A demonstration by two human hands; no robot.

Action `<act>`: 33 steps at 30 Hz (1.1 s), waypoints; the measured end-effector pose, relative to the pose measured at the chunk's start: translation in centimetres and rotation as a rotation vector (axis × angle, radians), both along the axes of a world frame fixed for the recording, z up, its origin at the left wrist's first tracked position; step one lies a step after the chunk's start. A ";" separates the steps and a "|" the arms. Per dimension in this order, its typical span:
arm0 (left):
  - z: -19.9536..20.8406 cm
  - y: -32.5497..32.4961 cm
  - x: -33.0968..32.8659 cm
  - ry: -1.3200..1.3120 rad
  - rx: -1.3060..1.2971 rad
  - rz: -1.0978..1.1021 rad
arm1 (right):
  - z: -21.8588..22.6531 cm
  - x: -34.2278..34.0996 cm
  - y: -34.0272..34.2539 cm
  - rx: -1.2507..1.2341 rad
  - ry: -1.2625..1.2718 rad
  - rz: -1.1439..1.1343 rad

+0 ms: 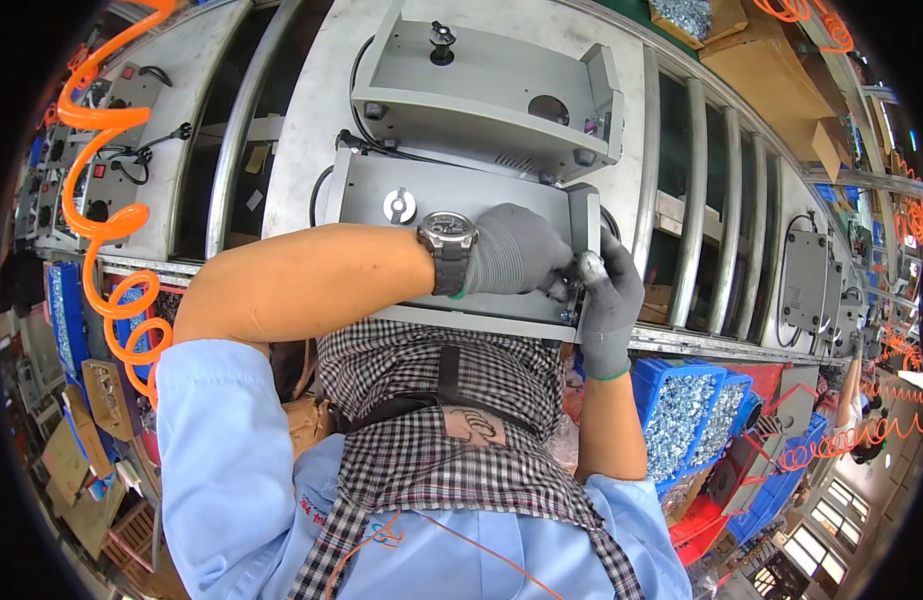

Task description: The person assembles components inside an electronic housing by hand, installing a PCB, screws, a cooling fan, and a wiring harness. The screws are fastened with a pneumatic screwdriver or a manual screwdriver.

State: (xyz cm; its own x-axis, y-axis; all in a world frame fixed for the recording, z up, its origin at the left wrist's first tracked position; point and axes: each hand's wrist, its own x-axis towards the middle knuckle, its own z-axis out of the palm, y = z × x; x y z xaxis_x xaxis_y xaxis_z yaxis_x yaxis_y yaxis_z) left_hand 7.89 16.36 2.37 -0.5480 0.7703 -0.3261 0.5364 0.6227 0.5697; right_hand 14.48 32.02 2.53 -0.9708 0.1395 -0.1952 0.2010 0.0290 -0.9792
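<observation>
In front of me lies a grey sheet-metal housing [362,195], open toward me, with a round white-and-black knob [400,206] on its inner face. My left hand [517,250], in a grey knit glove, reaches across to the housing's right end. Its fingers are bunched inside the corner, hiding whatever they hold. At the same end wall is my gloved right hand [610,300], closed around the wall's edge, thumb inside and fingers outside. Small dark parts show between the two hands, too covered to name.
A second grey housing [472,85] with a black knob stands just beyond. Metal rollers [694,200] flank the work plate. Blue bins of small metal parts [677,410] sit at lower right. An orange coiled hose [107,225] hangs at left; more housings [807,280] lie at far right.
</observation>
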 end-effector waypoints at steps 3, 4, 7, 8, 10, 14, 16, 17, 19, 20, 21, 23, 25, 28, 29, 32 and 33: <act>3.0 -1.8 -1.2 0.305 0.135 0.067 | 0.3 -0.7 0.1 -0.023 -0.046 0.025; 4.4 -3.6 -1.8 0.480 0.322 0.156 | -0.4 -0.9 0.8 0.120 0.040 0.024; 5.8 -13.7 0.3 0.330 1.035 1.145 | 1.7 -1.6 -0.5 0.817 0.485 0.132; 3.4 -16.1 1.7 0.711 1.029 1.393 | 3.4 -1.7 -1.7 0.853 0.551 0.215; -6.5 -21.1 8.8 0.839 0.364 1.574 | 6.4 -1.5 -4.2 0.854 0.621 0.384; -13.9 -20.0 22.0 0.644 0.002 1.153 | 4.5 0.2 -8.9 0.599 0.972 0.836; -16.0 -20.5 21.2 0.566 0.210 1.213 | 3.3 1.0 -10.0 0.755 0.803 0.963; -14.8 -19.2 20.7 0.410 0.210 1.272 | 3.0 1.1 -10.0 0.940 0.870 0.967; -12.2 -18.7 20.5 0.392 0.064 1.277 | 2.4 1.4 -9.4 0.937 0.766 1.037; -12.3 -18.2 20.6 0.245 0.177 1.336 | 1.6 1.1 -8.7 0.913 0.824 1.003; -12.9 -18.1 20.2 0.207 0.319 1.318 | 1.0 0.5 -8.3 0.840 0.794 0.994; -16.0 -16.0 18.7 0.413 0.348 1.393 | 1.4 -1.2 -7.8 1.172 1.015 0.912; -12.8 -15.5 16.8 0.617 0.253 1.456 | 3.6 -2.0 -10.0 0.882 1.466 1.070; -12.0 -11.9 26.2 0.653 0.457 1.850 | 4.0 -0.7 -11.5 0.778 1.329 1.416; -13.4 -11.0 29.6 0.627 0.527 2.026 | 4.2 -0.3 -12.3 0.781 1.407 1.511; -16.9 -10.8 43.1 -0.032 0.583 2.727 | 3.4 0.5 -13.4 0.841 1.404 1.615; -20.9 -8.7 47.3 0.256 0.160 2.897 | 3.2 0.6 -13.3 0.853 1.345 1.628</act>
State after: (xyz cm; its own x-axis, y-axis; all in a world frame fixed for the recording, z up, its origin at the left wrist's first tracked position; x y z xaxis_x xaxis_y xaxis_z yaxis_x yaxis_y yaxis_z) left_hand 55.17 7.66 -18.58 0.3226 -0.9194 -0.2250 -0.5811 -0.3800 0.7197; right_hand 15.06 18.67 5.75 0.2073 -0.9725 0.1066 -0.9613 -0.2227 -0.1625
